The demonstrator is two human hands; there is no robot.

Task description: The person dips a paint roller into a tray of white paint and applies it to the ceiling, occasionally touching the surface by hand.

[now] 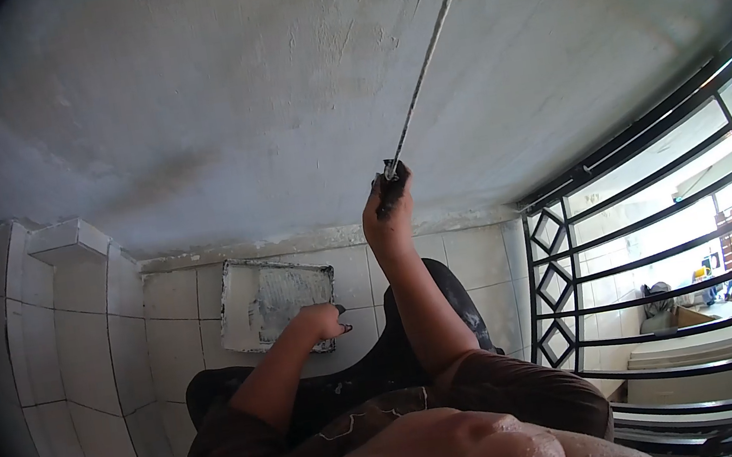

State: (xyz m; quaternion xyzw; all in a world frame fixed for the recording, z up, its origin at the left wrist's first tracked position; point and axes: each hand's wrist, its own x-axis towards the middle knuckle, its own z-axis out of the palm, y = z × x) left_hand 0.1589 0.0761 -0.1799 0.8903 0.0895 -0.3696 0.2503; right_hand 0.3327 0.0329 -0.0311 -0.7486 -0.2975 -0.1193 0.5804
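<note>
My right hand (390,211) is raised before the wall, its fingers wrapped round the dark handle of a paint roller (423,71). The roller's long, paint-coated metal rod runs up and bends to the right; its roller head is out of view. My left hand (318,321) hangs low, in front of the lower right part of a paint tray (278,302). Its fingers are partly curled with a gap between the dark tips, and nothing clear shows in them. Grey-white paint smears the tray, which rests on the tiled floor.
A pale, rough plastered wall (273,101) rises ahead. Tiled ledges (82,306) stand at the left. On the right a black metal grille (666,233) closes off a brighter area with a counter and assorted objects. My dark-clothed legs (437,303) are below my hands.
</note>
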